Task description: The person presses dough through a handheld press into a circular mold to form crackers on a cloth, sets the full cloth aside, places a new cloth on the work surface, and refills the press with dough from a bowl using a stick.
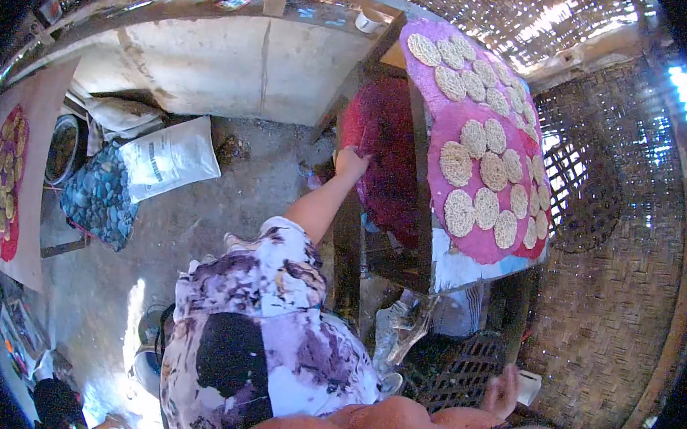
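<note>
My left hand (351, 164) reaches forward, its fingers closed on the edge of a dark red cloth-like sheet (388, 150) beside a wooden rack. My right hand (501, 391) is low on the right, slightly blurred, its fingers stretched out and holding nothing visible. It is nearest to a black plastic crate (460, 370) and a small white object (528, 387). Above the rack, a pink sheet (446, 191) lies on a board, bearing several round, pale, grainy cakes (494, 171) that look like rice crackers.
At left, a board (34, 217) carries more cakes on red and purple cloth. A white sack (174, 159) lies by dark stones (104, 194) on the concrete floor (272, 154). A woven bamboo wall (607, 313) closes the right side. A white cup (368, 21) stands on the ledge.
</note>
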Tool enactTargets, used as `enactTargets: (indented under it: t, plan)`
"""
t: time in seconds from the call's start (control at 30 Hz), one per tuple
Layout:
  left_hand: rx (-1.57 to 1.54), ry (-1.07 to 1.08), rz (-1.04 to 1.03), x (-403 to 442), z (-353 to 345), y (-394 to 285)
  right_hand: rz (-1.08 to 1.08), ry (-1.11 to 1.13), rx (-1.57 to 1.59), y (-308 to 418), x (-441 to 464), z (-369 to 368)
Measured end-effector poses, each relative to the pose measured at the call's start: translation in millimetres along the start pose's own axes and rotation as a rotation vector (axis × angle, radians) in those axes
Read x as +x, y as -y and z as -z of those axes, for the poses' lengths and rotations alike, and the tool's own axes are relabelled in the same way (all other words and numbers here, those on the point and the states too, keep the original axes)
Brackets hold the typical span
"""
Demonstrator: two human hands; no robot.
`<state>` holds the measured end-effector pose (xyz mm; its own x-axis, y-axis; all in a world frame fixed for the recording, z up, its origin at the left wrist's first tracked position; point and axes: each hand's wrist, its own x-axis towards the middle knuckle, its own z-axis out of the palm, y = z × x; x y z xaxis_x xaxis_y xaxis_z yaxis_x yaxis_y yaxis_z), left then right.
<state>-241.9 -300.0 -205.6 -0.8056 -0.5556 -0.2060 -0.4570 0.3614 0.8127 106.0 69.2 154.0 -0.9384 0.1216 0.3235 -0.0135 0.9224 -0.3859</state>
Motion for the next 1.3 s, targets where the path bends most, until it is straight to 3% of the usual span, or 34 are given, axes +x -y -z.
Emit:
enactTargets:
  t: [0.07,0.17,0.23,0.33,0.47,0.5,0.6,0.7,0.77,0.83,0.9,0.97,1.03,1.13,1.17,1.23,1.3]
  plan:
    - [-0.043,-0.081,-0.005,-6.8,-1.4,-5.2,-0.150,-0.039,0.004,7.7,-39.9,5.4]
    - [0.038,0.035,0.000,-10.7,20.7,-18.4,-0.361,0.075,-0.179,71.6,-79.6,27.2]
    - [0.011,-0.029,-0.111,-2.8,18.5,-14.3,-0.568,0.083,-0.187,71.7,-118.7,34.4]
    - [-0.048,-0.141,-0.191,-1.3,41.5,-22.1,-0.208,0.154,-0.418,62.5,-173.0,35.0]
    - [-0.047,-0.066,-0.291,14.9,57.0,-15.6,-0.624,0.132,-0.217,99.3,-213.5,-0.6]
    - [-0.056,-0.078,-0.301,17.0,57.7,-13.9,-0.519,0.205,-0.174,103.9,-217.3,-7.9]
    - [-0.085,-0.049,-0.234,16.2,65.9,-12.5,-0.492,0.154,0.035,47.6,-279.2,-45.5]
    - [-0.112,-0.031,-0.203,11.4,73.1,-11.4,-0.312,0.403,-0.040,55.9,-278.9,-68.6]
    - [-0.098,-0.078,-0.270,14.6,68.1,-6.2,-0.610,0.448,0.038,101.5,-257.9,-84.4]
    - [-0.051,-0.172,-0.396,24.8,53.8,5.2,-0.670,0.506,0.042,121.0,-245.9,-95.1]
    - [-0.067,-0.181,-0.389,16.2,66.0,-2.1,-0.481,0.585,-0.023,123.3,-238.1,-106.5]
    - [-0.140,-0.162,-0.371,20.3,67.5,-4.4,-0.506,0.740,-0.243,159.2,-195.5,-115.9]
    - [-0.272,-0.116,-0.343,38.2,58.7,-2.4,-0.451,0.751,-0.217,160.7,-178.1,-132.3]
    - [-0.359,-0.164,-0.254,50.2,77.3,-12.6,-0.312,0.592,0.113,134.7,-160.9,-183.0]
    - [-0.409,-0.222,-0.342,63.8,71.4,-3.4,-0.309,0.565,0.167,146.9,-135.3,-203.6]
    - [-0.464,-0.087,-0.225,74.4,76.7,-0.8,-0.033,0.607,0.012,161.9,-82.2,-238.4]
    - [-0.520,0.018,-0.164,80.0,72.9,7.0,0.095,0.573,0.011,167.2,-29.5,-283.9]
